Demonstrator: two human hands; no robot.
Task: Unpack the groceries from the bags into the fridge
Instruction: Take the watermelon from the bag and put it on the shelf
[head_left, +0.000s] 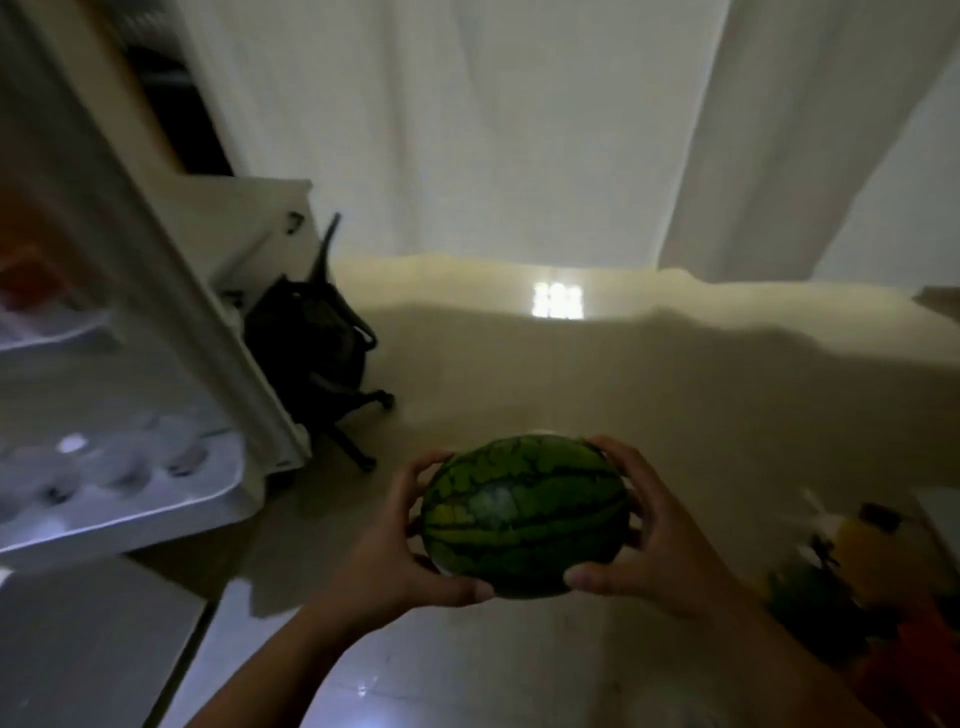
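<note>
Green, dark-striped rind on a small oval watermelon (524, 514), smooth and faintly glossy, with a pale dull patch on the near face; held in mid-air above a polished tile floor (426, 670), right of the open fridge door (156, 322) and not yet inside. Left hand (395, 556) cupped round the left end, fingers curled and slightly spread over the top edge, thumb pressed under the lower rind. Right hand (649, 551) cupped round the right end likewise, fingers spread along the far curve, thumb flat against the lower front. White moulded plastic on the door's inner side, blurred; rounded hollows of an egg tray (119, 467) in a door shelf, with a pale round spot in one hollow; contents above it reddish and too blurred to identify. Black office chair (311, 353) with a wheeled base beyond the door, standing on the floor near a white curtain (467, 130) hanging in long soft folds. Bright rectangular reflection on the floor below the curtain hem. Groceries (852, 587) at lower right, green, yellow and red shapes, too blurred to name.
</note>
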